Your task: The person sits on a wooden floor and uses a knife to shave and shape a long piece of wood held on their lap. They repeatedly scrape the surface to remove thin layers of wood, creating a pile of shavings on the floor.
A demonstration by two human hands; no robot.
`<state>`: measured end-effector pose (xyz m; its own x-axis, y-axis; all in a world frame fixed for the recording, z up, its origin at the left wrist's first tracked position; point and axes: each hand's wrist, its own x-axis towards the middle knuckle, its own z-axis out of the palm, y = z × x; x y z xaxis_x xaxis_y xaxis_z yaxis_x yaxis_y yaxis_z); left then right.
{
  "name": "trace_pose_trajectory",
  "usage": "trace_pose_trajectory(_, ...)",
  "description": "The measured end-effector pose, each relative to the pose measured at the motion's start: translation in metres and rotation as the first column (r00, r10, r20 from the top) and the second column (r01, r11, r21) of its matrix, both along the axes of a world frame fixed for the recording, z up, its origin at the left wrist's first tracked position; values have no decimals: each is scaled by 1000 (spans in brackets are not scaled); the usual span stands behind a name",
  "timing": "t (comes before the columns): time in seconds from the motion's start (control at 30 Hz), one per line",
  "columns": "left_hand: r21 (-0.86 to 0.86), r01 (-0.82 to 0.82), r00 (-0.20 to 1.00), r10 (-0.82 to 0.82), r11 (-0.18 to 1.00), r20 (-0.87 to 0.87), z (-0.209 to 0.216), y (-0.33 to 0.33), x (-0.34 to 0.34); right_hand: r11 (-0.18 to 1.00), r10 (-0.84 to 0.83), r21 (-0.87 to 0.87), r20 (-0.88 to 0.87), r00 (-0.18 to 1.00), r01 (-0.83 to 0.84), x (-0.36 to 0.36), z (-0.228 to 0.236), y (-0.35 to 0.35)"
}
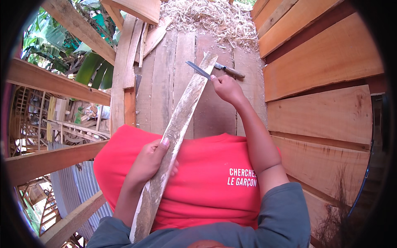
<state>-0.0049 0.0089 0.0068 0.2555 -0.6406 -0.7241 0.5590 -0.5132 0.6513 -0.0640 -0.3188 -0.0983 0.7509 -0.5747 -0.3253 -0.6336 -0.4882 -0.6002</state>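
1. The left hand [149, 160] gripped a wooden strip [184, 111] — slanting over the red garment [206, 202].
2. The right hand [227, 88] clenched a knife [198, 70] beyond the garment — its blade crossing the strip's far end.
3. Shavings [206, 16] lay well beyond the garment.

Brown-and-white mottled plank [184, 111], grey-bladed knife [197, 70], red cloth [206, 165] with white lettering [242, 177], slate-blue sleeve [285, 211], orange-brown wall boards [318, 111], cream shavings [211, 18]
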Motion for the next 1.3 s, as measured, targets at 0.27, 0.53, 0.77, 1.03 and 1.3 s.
trace_pose_trajectory(0.27,32,10,998,-12,999,67,1,-3,3,997,-65,52,3,998,65,-1,-16,-3)
trace_pose_trajectory(0.53,5,-12,1000,12,1000,-25,5,-2,5,959,-180,245,142,973,142,0,-29,-4)
trace_pose_trajectory(0.77,15,8,1000,-7,1000,-23,4,-1,6,816,-309,537,94,946,213,3,-18,9)
trace_pose_trajectory(1.03,24,40,999,-40,999,-8,1,-1,4,782,-256,551,-143,956,292,3,1,12)
trace_pose_trajectory(1.3,-9,15,1000,-15,1000,-8,-2,-3,1,726,-437,566,-57,897,390,3,-1,4)
